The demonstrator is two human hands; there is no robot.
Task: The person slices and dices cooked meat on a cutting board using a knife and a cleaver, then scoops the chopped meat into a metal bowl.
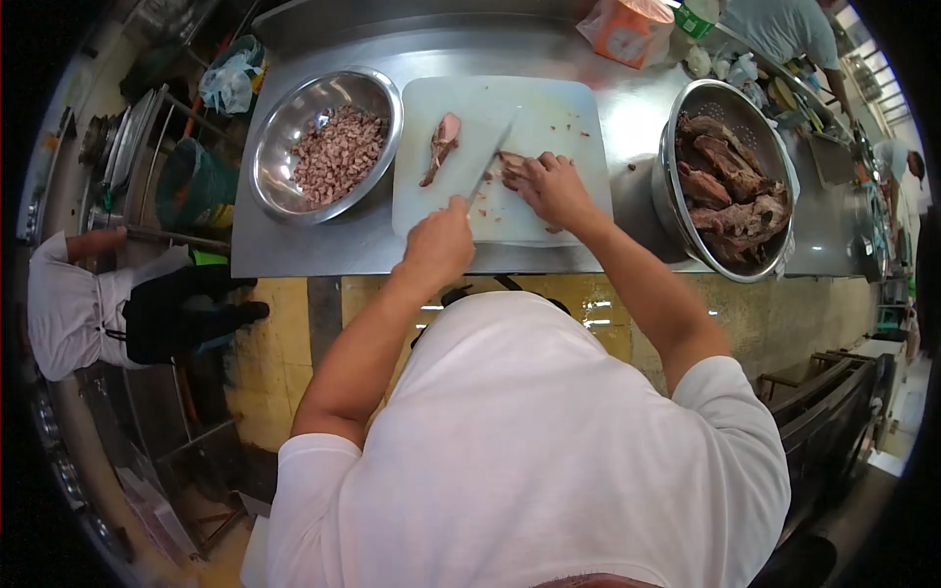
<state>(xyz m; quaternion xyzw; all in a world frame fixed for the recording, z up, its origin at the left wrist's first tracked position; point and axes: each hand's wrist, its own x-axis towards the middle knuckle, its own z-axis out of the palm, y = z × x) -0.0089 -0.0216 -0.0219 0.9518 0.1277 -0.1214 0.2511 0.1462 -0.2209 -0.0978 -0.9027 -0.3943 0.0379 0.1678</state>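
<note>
My left hand (438,242) is closed around the handle of a knife (495,157), its blade slanting up and away over the white cutting board (421,103). With curled fingers, my right hand (559,186) presses a piece of cooked meat (509,163) against the board, right beside the blade. Another strip of meat (443,144) lies on the board to the left of the knife. Small scraps are scattered about the board. Left of it stands a steel bowl (267,162) of diced meat (338,155). On the right, a metal colander (668,181) holds large cooked chunks (730,186).
The steel table (632,127) ends just in front of my body. A plastic-wrapped orange package (627,31) and a green-labelled bottle (694,18) stand at the back right. Another person (74,304) is at the left; a person in grey (781,34) is at the far right.
</note>
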